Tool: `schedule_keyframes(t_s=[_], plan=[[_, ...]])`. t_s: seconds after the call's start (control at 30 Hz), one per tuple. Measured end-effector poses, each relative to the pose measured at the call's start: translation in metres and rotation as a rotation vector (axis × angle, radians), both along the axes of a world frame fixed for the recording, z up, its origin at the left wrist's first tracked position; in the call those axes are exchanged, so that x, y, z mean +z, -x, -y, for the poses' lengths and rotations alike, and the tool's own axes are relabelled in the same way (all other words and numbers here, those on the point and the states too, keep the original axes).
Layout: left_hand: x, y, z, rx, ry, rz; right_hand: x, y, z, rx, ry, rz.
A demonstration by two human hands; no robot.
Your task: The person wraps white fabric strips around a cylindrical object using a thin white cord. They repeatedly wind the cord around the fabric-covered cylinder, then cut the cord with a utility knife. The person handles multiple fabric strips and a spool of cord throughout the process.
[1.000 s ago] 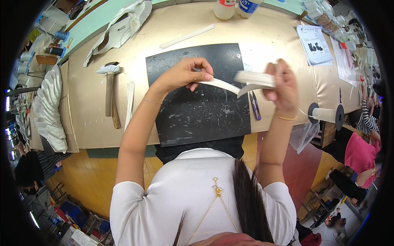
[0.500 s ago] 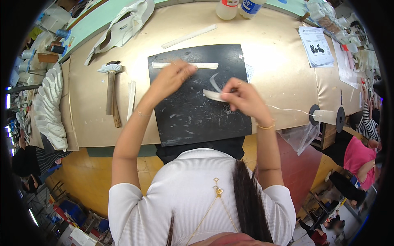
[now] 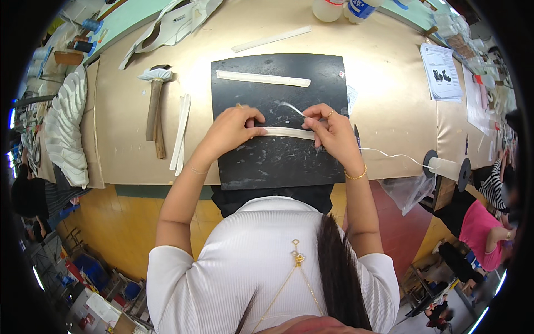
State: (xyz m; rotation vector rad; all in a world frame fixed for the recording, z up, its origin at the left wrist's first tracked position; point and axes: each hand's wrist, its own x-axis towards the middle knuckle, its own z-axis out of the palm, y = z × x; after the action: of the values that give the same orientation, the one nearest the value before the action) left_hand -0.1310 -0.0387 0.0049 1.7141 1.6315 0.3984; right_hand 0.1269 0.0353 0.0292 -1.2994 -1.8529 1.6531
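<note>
On the black mat (image 3: 245, 172) lies a white fabric strip (image 3: 286, 132), stretched crosswise between my hands. My left hand (image 3: 236, 127) is closed, thumb and fingers pressing the strip's left end. With pinched fingers, my right hand (image 3: 332, 133) holds a narrow white tape (image 3: 293, 108) whose loose end curls up above the strip; it also touches the strip's right end. From beneath that hand the tape runs right to a spool (image 3: 445, 167) with black flanges. A second white strip (image 3: 262, 78) lies flat on the mat's far part.
Left of the mat are a hammer (image 3: 154, 111) with a white-wrapped head and loose white strips (image 3: 181, 133). Stacked white pieces (image 3: 68, 131) line the left edge. Bottles (image 3: 328, 8) stand at the back, another strip (image 3: 271, 39) before them. Printed sheets (image 3: 442, 75) lie right.
My left hand has left the far strip and come nearer, onto the left end of the other strip. That strip, bent in my right hand before, now lies straight.
</note>
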Motion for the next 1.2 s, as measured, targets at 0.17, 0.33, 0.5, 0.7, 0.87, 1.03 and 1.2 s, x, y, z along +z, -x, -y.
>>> schedule_keyframes(t_s=[0.17, 0.33, 0.5, 0.7, 0.87, 1.03, 1.2], plan=[[0.007, -0.007, 0.009, 0.275, -0.040, 0.269, 0.002, 0.010, 0.020, 0.041, -0.369, -0.024], [0.001, -0.033, 0.031, 0.589, 0.333, 1.004, -0.014, 0.018, 0.039, 0.243, -0.901, 0.056], [-0.003, -0.037, 0.042, 0.687, 0.219, 1.085, -0.014, 0.018, 0.043, 0.294, -0.954, 0.076], [-0.004, -0.041, 0.056, 0.682, 0.158, 1.210, 0.012, 0.029, 0.035, 0.201, -0.146, -0.001], [-0.006, -0.043, 0.073, 0.663, 0.065, 1.083, 0.023, 0.041, 0.023, 0.350, -0.021, 0.051], [-0.010, -0.037, 0.092, 0.561, -0.107, 0.781, 0.018, 0.051, 0.021, 0.492, -0.110, -0.011], [-0.012, -0.034, 0.103, 0.677, -0.329, 0.487, 0.003, 0.056, 0.013, 0.529, 0.047, -0.055]])
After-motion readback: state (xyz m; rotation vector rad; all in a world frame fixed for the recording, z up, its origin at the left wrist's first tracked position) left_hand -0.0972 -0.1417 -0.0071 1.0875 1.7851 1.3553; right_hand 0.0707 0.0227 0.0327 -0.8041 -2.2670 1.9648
